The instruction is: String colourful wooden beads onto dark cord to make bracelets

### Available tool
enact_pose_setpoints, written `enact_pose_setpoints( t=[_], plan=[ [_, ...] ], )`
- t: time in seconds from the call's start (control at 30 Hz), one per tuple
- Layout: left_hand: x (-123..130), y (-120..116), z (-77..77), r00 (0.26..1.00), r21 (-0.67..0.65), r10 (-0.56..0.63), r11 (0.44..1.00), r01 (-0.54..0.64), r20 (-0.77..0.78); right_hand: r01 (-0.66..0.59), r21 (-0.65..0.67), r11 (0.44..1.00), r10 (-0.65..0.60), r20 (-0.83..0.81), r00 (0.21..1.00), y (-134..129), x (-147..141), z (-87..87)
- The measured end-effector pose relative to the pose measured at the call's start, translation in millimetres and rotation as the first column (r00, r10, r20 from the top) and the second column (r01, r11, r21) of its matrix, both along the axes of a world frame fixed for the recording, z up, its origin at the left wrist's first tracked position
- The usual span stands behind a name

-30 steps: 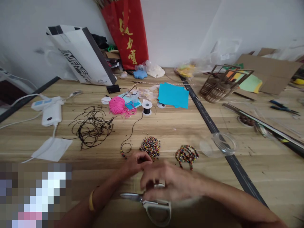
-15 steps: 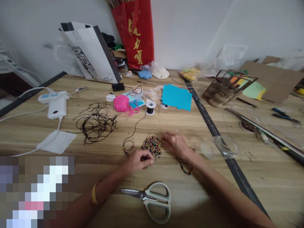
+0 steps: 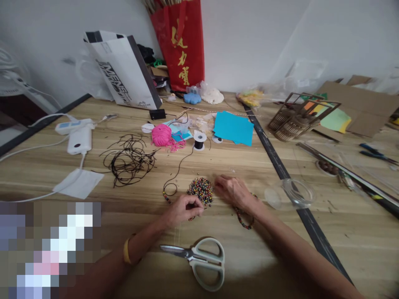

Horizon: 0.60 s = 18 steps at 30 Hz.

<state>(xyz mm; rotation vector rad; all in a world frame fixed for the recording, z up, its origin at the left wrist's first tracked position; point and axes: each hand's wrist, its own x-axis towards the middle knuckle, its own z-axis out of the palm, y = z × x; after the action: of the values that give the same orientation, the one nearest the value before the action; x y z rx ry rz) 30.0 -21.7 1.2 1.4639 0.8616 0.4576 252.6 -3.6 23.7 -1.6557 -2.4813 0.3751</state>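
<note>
A pile of small multicoloured beads [image 3: 201,191] lies on the wooden table between my hands. My left hand [image 3: 183,207], just below and left of the pile, pinches a black cord [image 3: 166,197] strung with a few beads; a short dark end sticks out past the fingertips. At the pile's right edge, my right hand [image 3: 232,190] reaches down with its fingers drawn together and slightly blurred; what they hold is hidden. Under the right wrist lies a strung bead loop [image 3: 245,222]. The cord leads back to a black thread spool [image 3: 199,141]. Scissors [image 3: 199,261] lie near the front.
Tangled black cords [image 3: 129,162] and a pink yarn ball [image 3: 161,135] sit to the left and back. Blue paper sheets [image 3: 233,128] lie behind the pile. A clear round container [image 3: 297,193] stands right, near a brown basket [image 3: 289,122]. Paper bags [image 3: 121,70] stand at the back.
The view has shifted slightly. My left hand keeps its pinch, and my right hand stays at the right edge of the bead pile with its fingers a little lower.
</note>
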Motion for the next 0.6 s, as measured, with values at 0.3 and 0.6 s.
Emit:
enact_pose_setpoints(
  t=[0.3,0.6],
  plan=[
    [-2,2,-7.8,1.000,0.044,-0.008,0.999,0.007,0.026,-0.053,0.010,0.999,0.046,-0.666,0.745,-56,-23,-3.3],
    [-2,2,-8.8,1.000,0.018,0.003,1.000,-0.003,0.028,-0.013,0.146,0.989,0.117,-0.740,0.662,-71,-32,-31.1]
  ],
)
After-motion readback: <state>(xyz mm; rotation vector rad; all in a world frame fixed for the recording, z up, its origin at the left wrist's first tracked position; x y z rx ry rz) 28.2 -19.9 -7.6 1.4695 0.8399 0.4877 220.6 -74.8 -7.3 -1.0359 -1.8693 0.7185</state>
